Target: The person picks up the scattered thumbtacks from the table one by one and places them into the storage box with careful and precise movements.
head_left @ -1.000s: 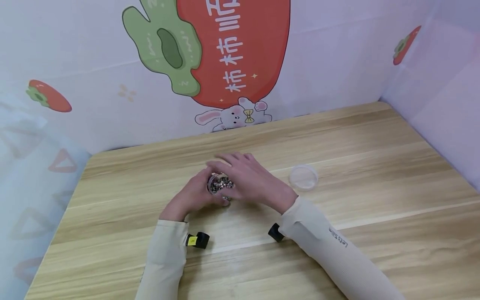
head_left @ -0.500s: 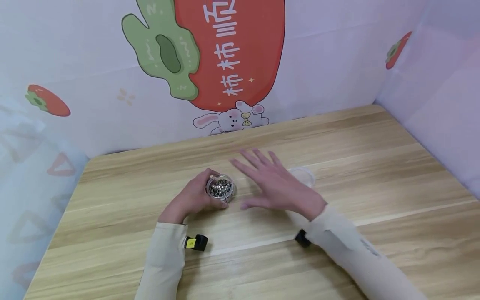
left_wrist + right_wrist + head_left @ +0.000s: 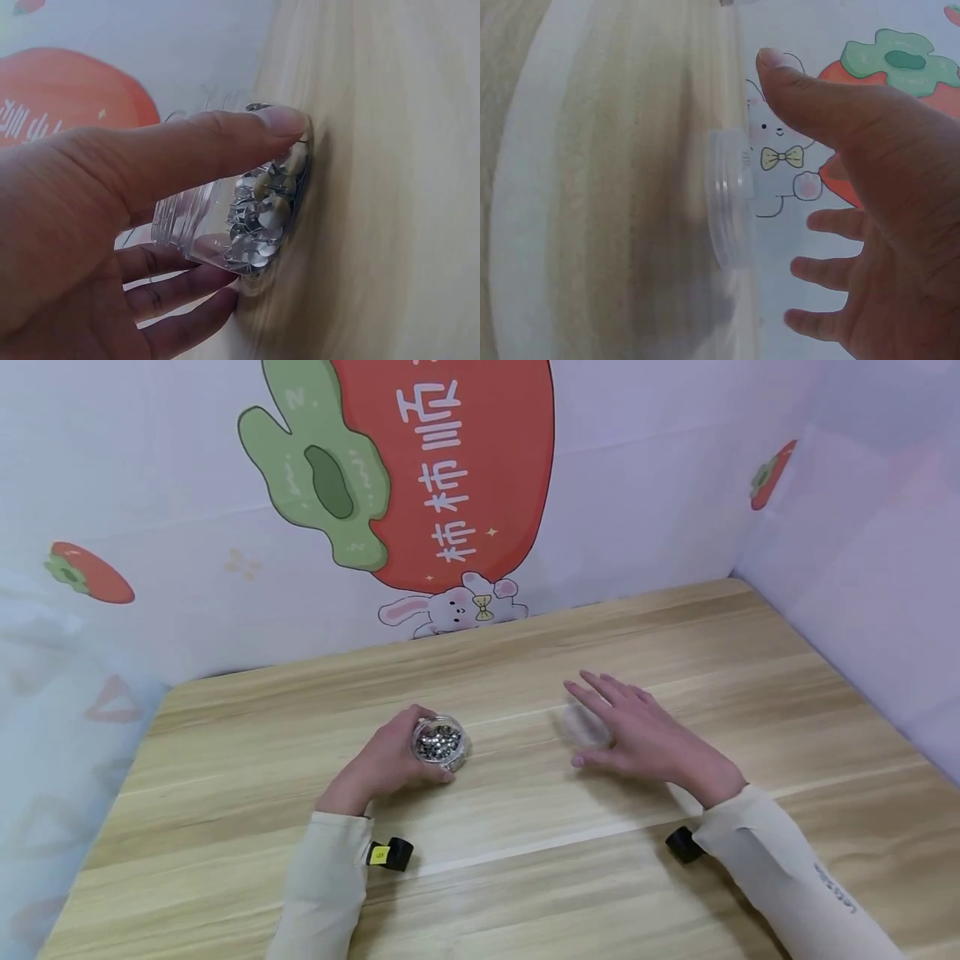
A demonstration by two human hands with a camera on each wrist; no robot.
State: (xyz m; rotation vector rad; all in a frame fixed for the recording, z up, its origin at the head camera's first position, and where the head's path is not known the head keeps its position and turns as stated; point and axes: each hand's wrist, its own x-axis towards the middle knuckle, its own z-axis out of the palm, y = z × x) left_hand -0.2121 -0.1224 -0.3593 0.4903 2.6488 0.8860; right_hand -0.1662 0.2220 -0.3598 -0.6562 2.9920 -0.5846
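A clear, lidless jar (image 3: 439, 743) of silver thumbtacks (image 3: 259, 214) stands upright on the table. Thumb and fingers of my left hand (image 3: 388, 753) curl round its side; the left wrist view shows the thumb across the near wall and the tacks heaped at the bottom. Over a clear round lid (image 3: 587, 727) hovers my right hand (image 3: 648, 735), fingers spread and holding nothing. In the right wrist view the lid (image 3: 730, 199) lies flat on the table, apart from the thumb and fingertips. Part of it is hidden under the hand in the head view.
The wood-grain table (image 3: 495, 860) ends at a pale printed cloth backdrop (image 3: 615, 485) behind, with more cloth on both sides. A black wrist camera (image 3: 397, 854) juts from the left sleeve, another (image 3: 682, 843) from the right sleeve.
My right hand has left the jar's mouth and moved right to above the lid, its fingers spread. My left hand keeps hold of the jar in the same place.
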